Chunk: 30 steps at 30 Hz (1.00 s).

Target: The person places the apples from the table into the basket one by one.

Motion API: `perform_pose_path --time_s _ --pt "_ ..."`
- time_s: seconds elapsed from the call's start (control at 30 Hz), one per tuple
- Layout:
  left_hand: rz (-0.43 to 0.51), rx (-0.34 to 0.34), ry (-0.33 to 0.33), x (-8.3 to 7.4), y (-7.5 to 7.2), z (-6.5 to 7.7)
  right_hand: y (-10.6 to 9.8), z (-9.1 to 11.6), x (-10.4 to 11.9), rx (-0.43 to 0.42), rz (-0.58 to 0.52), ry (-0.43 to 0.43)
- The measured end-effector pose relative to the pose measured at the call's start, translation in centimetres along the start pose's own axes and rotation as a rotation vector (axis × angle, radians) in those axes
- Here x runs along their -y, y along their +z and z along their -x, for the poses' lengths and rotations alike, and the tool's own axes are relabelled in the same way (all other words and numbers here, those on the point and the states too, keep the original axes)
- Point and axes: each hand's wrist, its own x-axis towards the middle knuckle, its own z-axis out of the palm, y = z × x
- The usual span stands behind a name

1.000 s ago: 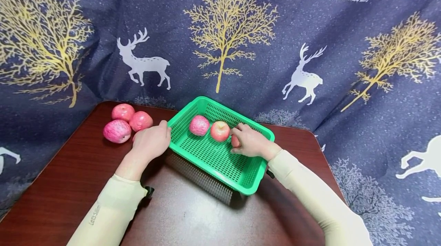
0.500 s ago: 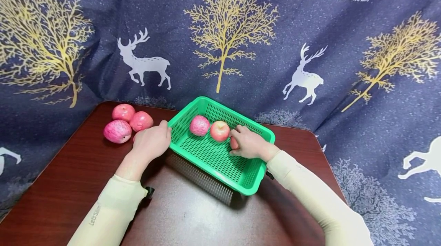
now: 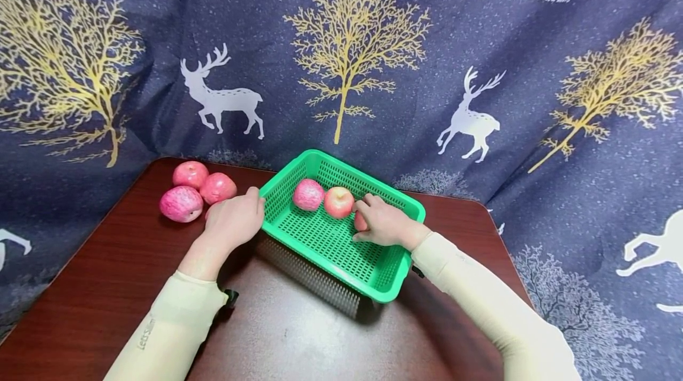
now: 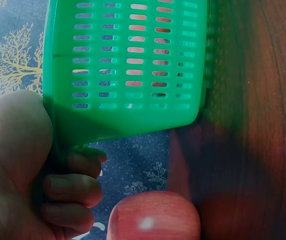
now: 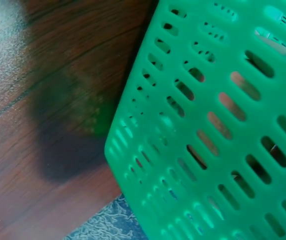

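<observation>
A green perforated plastic basket (image 3: 320, 250) stands at an angle on the table. My left hand (image 3: 235, 221) grips its left rim; in the left wrist view the fingers (image 4: 73, 190) curl beneath the edge. Inside the basket, my right hand (image 3: 386, 221) holds a red apple (image 3: 360, 222), mostly covered by the fingers. To its left lie a yellowish-red apple (image 3: 339, 202) and a pinker apple (image 3: 308, 195), side by side. From the right wrist, the basket wall (image 5: 207, 125) screens the hand, with only bits showing through the slots.
Left of the basket, several apples cluster on the brown table (image 3: 107, 268): one at the back (image 3: 190, 175), a pink apple (image 3: 181, 203) in front, another (image 3: 218, 188) beside my left hand. A dark blue curtain (image 3: 373, 132) with trees and deer hangs behind.
My right hand and its apple have shifted slightly left, toward the yellowish-red apple. My left hand stays on the rim and the basket keeps its place.
</observation>
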Motion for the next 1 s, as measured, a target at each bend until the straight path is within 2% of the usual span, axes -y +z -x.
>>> perform_pose_path --time_s 0.23,0.47,0.7,1.0 --pt "0.0 0.005 -0.006 0.03 0.02 -0.02 -0.17 0.01 0.21 0.008 -0.016 -0.011" --pt "0.006 0.004 -0.004 -0.02 -0.11 -0.02 0.06 0.09 0.03 -0.02 -0.022 -0.028" --pt "0.008 -0.003 0.002 0.03 -0.05 0.08 0.16 0.03 0.01 0.001 -0.041 -0.025" --pt "0.007 -0.008 -0.001 -0.02 -0.02 0.06 0.16 -0.03 -0.07 -0.036 -0.065 -0.029"
